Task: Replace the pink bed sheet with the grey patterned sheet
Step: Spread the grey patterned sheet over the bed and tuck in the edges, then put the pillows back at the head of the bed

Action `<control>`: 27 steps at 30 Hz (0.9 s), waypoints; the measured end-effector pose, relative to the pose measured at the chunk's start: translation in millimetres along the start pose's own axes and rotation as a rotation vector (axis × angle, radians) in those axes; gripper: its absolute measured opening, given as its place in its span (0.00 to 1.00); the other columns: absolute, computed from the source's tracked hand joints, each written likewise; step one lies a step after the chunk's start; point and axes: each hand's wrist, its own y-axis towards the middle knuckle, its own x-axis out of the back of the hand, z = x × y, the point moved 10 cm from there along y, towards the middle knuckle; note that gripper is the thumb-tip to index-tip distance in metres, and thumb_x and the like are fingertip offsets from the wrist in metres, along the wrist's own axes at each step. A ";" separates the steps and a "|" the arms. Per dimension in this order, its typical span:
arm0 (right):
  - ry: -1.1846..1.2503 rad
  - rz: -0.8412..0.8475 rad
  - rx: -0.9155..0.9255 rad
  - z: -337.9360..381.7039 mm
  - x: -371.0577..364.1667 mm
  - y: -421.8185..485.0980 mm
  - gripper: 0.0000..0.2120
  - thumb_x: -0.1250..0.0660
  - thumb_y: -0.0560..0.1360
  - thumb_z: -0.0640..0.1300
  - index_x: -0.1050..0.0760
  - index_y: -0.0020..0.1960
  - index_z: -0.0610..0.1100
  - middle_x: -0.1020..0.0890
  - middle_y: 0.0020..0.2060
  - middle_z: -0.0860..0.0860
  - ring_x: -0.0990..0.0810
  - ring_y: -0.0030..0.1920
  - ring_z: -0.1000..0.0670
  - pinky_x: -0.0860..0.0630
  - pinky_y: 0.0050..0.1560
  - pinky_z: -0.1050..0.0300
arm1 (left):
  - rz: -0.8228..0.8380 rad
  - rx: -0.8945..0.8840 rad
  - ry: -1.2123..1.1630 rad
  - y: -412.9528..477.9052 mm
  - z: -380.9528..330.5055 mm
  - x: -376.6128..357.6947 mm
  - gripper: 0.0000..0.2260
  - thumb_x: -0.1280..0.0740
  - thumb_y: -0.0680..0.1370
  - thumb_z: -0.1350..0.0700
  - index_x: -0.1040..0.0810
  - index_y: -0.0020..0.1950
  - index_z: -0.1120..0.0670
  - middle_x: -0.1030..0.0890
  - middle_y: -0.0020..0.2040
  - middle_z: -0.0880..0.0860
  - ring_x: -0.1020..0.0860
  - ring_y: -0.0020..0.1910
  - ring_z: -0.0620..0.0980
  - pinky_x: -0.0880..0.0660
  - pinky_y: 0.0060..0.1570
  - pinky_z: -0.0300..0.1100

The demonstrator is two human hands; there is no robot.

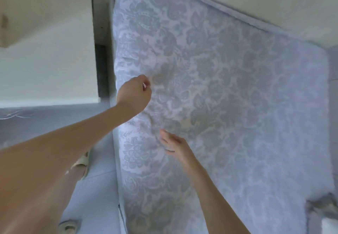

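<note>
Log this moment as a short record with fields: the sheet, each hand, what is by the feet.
sheet: grey patterned sheet spread out flat, puckered near the hands
pink sheet: not in view
left hand: fingers curled, seems to pinch the sheet near its side edge
right hand: fingers straight, on or just above the sheet; contact unclear
feet: sandal on the floor beside the sheet's edge

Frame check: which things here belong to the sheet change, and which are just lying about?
Job in hand:
grey sheet, spread out
left hand, fingers curled on the sheet
right hand, open, at the sheet

Lying about:
sandals
cupboard
blurred grey thing at lower right, too unclear to name
</note>
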 end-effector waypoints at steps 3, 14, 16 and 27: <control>0.105 -0.406 -0.536 -119.8 11.2 -72.5 0.23 0.44 0.80 0.55 0.38 0.73 0.54 0.34 0.72 0.53 0.34 0.71 0.50 0.36 0.69 0.52 | 0.125 -0.130 0.093 -35.4 -46.7 -37.3 0.08 0.42 0.79 0.57 0.25 0.54 0.54 0.25 0.43 0.48 0.27 0.41 0.50 0.34 0.40 0.41; 0.416 -0.122 -0.519 -138.9 -219.0 -301.7 0.23 0.43 0.79 0.57 0.36 0.73 0.55 0.42 0.75 0.54 0.35 0.72 0.48 0.39 0.69 0.55 | 0.496 -0.543 0.527 -271.5 -92.2 -180.4 0.10 0.43 0.79 0.59 0.22 0.53 0.56 0.20 0.50 0.54 0.25 0.44 0.50 0.31 0.42 0.41; 0.470 -0.232 -0.560 -143.7 -186.2 -337.3 0.19 0.44 0.80 0.55 0.31 0.70 0.55 0.31 0.70 0.55 0.31 0.69 0.52 0.36 0.66 0.60 | 0.555 -0.583 0.573 -316.0 -101.6 -190.7 0.11 0.43 0.80 0.59 0.22 0.54 0.56 0.21 0.50 0.53 0.25 0.44 0.50 0.30 0.42 0.40; 0.731 -0.770 -0.756 -209.6 -78.5 -607.9 0.07 0.39 0.78 0.48 0.24 0.44 0.55 0.20 0.52 0.53 0.19 0.50 0.51 0.25 0.50 0.60 | 0.712 -0.883 0.645 -512.5 -244.7 -219.9 0.11 0.44 0.80 0.59 0.26 0.59 0.55 0.21 0.53 0.52 0.23 0.43 0.49 0.26 0.42 0.42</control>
